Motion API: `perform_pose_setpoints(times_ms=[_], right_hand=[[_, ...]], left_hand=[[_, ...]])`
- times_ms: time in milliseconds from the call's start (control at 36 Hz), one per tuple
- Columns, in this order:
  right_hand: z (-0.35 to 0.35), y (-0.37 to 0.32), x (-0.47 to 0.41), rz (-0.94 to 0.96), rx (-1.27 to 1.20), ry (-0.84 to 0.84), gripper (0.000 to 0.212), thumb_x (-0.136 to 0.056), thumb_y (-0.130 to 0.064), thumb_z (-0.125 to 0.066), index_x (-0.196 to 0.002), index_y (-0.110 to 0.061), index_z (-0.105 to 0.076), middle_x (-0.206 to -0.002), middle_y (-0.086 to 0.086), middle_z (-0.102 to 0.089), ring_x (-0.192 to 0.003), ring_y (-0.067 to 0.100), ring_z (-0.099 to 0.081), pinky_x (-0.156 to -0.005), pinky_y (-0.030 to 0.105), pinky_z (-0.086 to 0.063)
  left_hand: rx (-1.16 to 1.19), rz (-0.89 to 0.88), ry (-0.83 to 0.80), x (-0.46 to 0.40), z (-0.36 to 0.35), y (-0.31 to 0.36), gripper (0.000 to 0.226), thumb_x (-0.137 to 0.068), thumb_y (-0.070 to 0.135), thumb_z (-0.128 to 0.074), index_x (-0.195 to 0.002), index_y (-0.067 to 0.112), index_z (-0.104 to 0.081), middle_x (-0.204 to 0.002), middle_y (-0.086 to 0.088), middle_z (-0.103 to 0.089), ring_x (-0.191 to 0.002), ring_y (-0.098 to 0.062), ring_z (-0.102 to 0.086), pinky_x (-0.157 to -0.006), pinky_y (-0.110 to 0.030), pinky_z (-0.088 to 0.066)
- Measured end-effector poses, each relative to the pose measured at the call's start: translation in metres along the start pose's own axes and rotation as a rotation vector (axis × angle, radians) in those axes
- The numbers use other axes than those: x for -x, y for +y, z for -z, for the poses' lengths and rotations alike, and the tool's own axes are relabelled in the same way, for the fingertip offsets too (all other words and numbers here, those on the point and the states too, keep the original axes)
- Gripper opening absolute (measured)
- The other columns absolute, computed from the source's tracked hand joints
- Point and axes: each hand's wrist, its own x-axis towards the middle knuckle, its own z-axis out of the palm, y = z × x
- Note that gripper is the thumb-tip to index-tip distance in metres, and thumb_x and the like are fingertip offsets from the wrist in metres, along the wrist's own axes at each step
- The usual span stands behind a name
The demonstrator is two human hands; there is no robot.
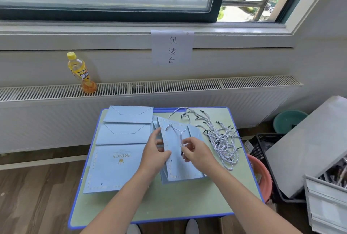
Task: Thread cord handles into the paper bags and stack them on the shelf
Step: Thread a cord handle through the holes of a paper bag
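Fingers first: our right hand [195, 151] has thumb and forefinger pinched on the cord [181, 140], the twisted white-and-grey one, right over the face of the pale blue paper bag [180, 166] we are working on. Our left hand [155, 152] curls round that bag's left edge, thumb on top, holding it steady and slightly lifted off the small green table [150, 207]. One loop of cord already shows near the bag's upper edge, so we judge we are feeding or knotting an end; the knot itself is too small to make out.

Handling-wise, this bag is light, thin card, flat-folded, stiff along its creases but quick to bend or dent if we squeeze mid-panel. Best grip is where we have it, along the folded edge near the punched holes. The cord is limp and soft, so we want to take it close to its stiff black tip, the only part that will push through a hole.

To our left lies the stack of flat bags [120, 158], crown print up, a punched hole showing near its lower edge. To our right, just beside the bag, sits the tangle of spare cords [221, 140], likely to snag one another when we pull one free.
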Motion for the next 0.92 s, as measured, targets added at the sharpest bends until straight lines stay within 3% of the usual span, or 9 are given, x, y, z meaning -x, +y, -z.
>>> perform_pose_setpoints(times_ms=[56,139,250,417,472,583,694,806,917], right_hand=[[0.0,0.0,0.004,-0.064,-0.138,-0.005,0.014,-0.094,0.0,-0.052,-0.1,-0.007,-0.062,-0.072,0.004,-0.061,-0.058,0.009,-0.061,-0.064,0.028,-0.057],[-0.001,-0.003,0.014,-0.092,-0.261,-0.039,0.016,-0.094,0.003,-0.051,-0.086,-0.005,-0.063,-0.083,0.008,-0.064,-0.064,0.013,-0.065,-0.07,0.031,-0.059],[-0.004,-0.004,0.024,-0.102,-0.346,-0.037,0.019,-0.09,0.008,-0.055,-0.077,-0.005,-0.059,-0.088,0.014,-0.064,-0.07,0.019,-0.069,-0.072,0.031,-0.059],[-0.012,-0.001,0.035,-0.11,-0.411,-0.002,0.015,-0.085,0.01,-0.06,-0.076,-0.002,-0.058,-0.08,0.009,-0.064,-0.076,0.025,-0.072,-0.074,0.033,-0.059],[-0.015,-0.001,0.036,-0.097,-0.41,0.011,0.015,-0.084,0.009,-0.062,-0.075,-0.003,-0.059,-0.078,0.007,-0.065,-0.079,0.027,-0.073,-0.077,0.035,-0.06],[-0.018,-0.002,0.038,-0.066,-0.35,0.025,0.015,-0.081,0.008,-0.066,-0.074,-0.005,-0.061,-0.081,0.005,-0.067,-0.078,0.02,-0.071,-0.07,0.025,-0.057],[-0.021,-0.001,0.037,-0.045,-0.207,0.053,0.021,-0.079,0.002,-0.07,-0.07,-0.014,-0.06,-0.077,-0.004,-0.071,-0.077,0.018,-0.071,-0.078,0.034,-0.058],[-0.024,-0.001,0.038,0.015,-0.035,0.106,0.026,-0.079,-0.004,-0.07,-0.067,-0.022,-0.056,-0.076,-0.007,-0.07,-0.067,0.003,-0.061,-0.066,0.014,-0.047],[-0.023,0.001,0.04,0.048,0.057,0.144,0.028,-0.08,-0.006,-0.068,-0.066,-0.024,-0.052,-0.075,-0.005,-0.069,-0.066,0.005,-0.059,-0.063,0.014,-0.044]], left_hand=[[0.04,0.061,0.031,0.0,0.0,-0.001,0.065,-0.081,-0.005,-0.063,-0.126,0.033,-0.036,-0.103,-0.001,-0.065,-0.088,-0.018,-0.066,-0.066,-0.026,-0.05],[0.009,0.127,0.067,-0.001,0.001,-0.002,0.028,-0.082,-0.003,-0.065,-0.106,0.007,-0.056,-0.094,-0.004,-0.07,-0.081,-0.017,-0.068,-0.071,-0.028,-0.054],[-0.028,0.134,0.069,-0.001,0.001,-0.005,0.011,-0.083,0.0,-0.063,-0.091,0.007,-0.064,-0.088,-0.013,-0.072,-0.078,-0.027,-0.069,-0.076,-0.043,-0.057],[-0.083,0.144,0.076,-0.001,0.003,-0.013,0.01,-0.082,0.006,-0.061,-0.089,0.013,-0.063,-0.081,-0.011,-0.074,-0.072,-0.031,-0.071,-0.071,-0.05,-0.059],[-0.058,0.148,0.059,0.002,0.003,-0.01,0.012,-0.084,0.004,-0.059,-0.092,0.012,-0.062,-0.084,-0.013,-0.074,-0.071,-0.031,-0.072,-0.069,-0.048,-0.06],[0.036,0.178,-0.012,0.009,0.003,-0.004,0.019,-0.086,-0.005,-0.053,-0.099,0.006,-0.061,-0.083,-0.018,-0.074,-0.07,-0.029,-0.073,-0.068,-0.039,-0.061],[0.103,0.217,-0.056,0.012,0.005,0.003,0.028,-0.083,-0.013,-0.045,-0.102,0.002,-0.061,-0.079,-0.018,-0.074,-0.066,-0.028,-0.072,-0.061,-0.032,-0.059],[0.136,0.227,-0.061,0.012,0.006,0.001,0.033,-0.082,-0.016,-0.044,-0.105,0.0,-0.06,-0.082,-0.019,-0.074,-0.068,-0.029,-0.072,-0.06,-0.031,-0.058],[0.149,0.222,-0.059,0.011,0.007,-0.001,0.032,-0.082,-0.016,-0.044,-0.104,0.001,-0.06,-0.081,-0.016,-0.074,-0.068,-0.027,-0.073,-0.063,-0.032,-0.058]])
